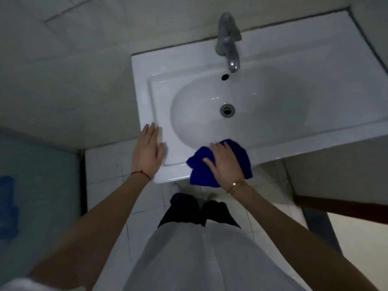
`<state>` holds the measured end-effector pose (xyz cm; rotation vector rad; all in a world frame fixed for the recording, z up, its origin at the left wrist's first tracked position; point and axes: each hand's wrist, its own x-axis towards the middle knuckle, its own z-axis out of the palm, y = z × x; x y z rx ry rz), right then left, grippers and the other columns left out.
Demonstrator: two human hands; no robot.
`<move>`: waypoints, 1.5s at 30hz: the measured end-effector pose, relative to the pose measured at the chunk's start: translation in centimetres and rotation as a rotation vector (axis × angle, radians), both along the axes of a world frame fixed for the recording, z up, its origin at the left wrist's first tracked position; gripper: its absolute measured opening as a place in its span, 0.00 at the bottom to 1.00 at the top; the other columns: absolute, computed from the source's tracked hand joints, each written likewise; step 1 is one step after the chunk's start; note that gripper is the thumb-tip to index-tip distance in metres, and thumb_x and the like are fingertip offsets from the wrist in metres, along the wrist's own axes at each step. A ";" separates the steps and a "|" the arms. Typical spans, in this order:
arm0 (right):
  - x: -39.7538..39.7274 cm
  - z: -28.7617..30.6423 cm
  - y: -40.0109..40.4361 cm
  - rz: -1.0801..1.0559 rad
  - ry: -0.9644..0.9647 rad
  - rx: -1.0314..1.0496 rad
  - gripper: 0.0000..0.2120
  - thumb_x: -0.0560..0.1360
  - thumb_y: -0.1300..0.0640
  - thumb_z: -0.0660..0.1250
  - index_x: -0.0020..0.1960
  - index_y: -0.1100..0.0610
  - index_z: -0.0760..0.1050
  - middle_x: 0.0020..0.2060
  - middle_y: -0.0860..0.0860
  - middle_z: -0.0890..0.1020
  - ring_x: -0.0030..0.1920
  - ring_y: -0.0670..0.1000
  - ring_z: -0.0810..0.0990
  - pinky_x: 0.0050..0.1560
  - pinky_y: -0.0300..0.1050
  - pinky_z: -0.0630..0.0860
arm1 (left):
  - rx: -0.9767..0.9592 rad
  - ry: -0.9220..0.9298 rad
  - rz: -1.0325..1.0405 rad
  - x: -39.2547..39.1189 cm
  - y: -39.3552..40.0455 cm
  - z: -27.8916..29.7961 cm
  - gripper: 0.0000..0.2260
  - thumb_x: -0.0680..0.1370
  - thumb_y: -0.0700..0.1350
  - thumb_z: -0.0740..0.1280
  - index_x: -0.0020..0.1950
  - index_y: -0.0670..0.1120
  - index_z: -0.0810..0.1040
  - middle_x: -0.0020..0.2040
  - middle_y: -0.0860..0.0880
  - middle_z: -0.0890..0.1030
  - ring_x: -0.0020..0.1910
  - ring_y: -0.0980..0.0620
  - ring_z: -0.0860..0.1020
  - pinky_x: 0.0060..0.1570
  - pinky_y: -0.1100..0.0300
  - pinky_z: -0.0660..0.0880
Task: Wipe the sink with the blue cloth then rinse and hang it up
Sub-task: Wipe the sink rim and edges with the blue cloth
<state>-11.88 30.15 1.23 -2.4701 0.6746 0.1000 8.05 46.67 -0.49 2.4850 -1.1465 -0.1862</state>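
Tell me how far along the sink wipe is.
Early: nothing is visibly finished. In hand: the right hand presses the blue cloth on the sink front rim; the left hand rests flat on its corner. Left: basin, rinsing under the dry faucet, hanging.

A grey metal tap (227,42) stands at the far side, against the tiled wall (84,59). White floor tiles (109,164) lie near. A blue patch (8,208) shows at the far left.
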 end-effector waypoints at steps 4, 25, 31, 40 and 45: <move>4.8 -0.4 2.1 0.354 0.057 0.007 0.28 0.82 0.43 0.51 0.74 0.61 0.62 0.74 0.55 0.65 0.74 0.51 0.61 0.75 0.40 0.44 | 0.022 0.005 0.084 -1.2 1.3 0.1 0.22 0.84 0.43 0.57 0.77 0.38 0.61 0.78 0.42 0.61 0.78 0.45 0.57 0.76 0.50 0.58; 12.7 -2.6 2.6 0.036 0.174 0.068 0.32 0.80 0.45 0.58 0.78 0.56 0.51 0.73 0.57 0.65 0.64 0.57 0.74 0.53 0.49 0.76 | -0.044 0.019 0.107 3.0 0.2 0.5 0.22 0.83 0.43 0.59 0.76 0.39 0.64 0.76 0.43 0.65 0.77 0.47 0.60 0.76 0.56 0.56; 14.8 -1.9 0.3 -0.104 -0.048 0.166 0.30 0.80 0.57 0.61 0.77 0.54 0.53 0.72 0.56 0.69 0.62 0.58 0.76 0.61 0.45 0.70 | -0.082 0.005 0.106 7.7 -3.2 1.0 0.21 0.83 0.43 0.59 0.75 0.38 0.65 0.76 0.41 0.66 0.76 0.45 0.61 0.75 0.53 0.60; 26.7 2.5 -10.1 -0.419 -0.466 0.183 0.29 0.76 0.56 0.67 0.74 0.54 0.59 0.60 0.55 0.79 0.58 0.55 0.78 0.56 0.43 0.72 | -0.090 0.024 0.231 13.2 -9.6 0.8 0.23 0.84 0.46 0.56 0.76 0.36 0.61 0.77 0.39 0.62 0.78 0.43 0.57 0.77 0.51 0.56; 33.6 0.0 -12.9 -0.128 -0.263 0.124 0.39 0.73 0.42 0.69 0.76 0.59 0.57 0.72 0.56 0.67 0.72 0.56 0.64 0.74 0.52 0.59 | -0.115 0.065 0.324 13.1 -11.0 -0.4 0.24 0.83 0.44 0.56 0.77 0.37 0.60 0.78 0.41 0.60 0.78 0.44 0.55 0.77 0.51 0.56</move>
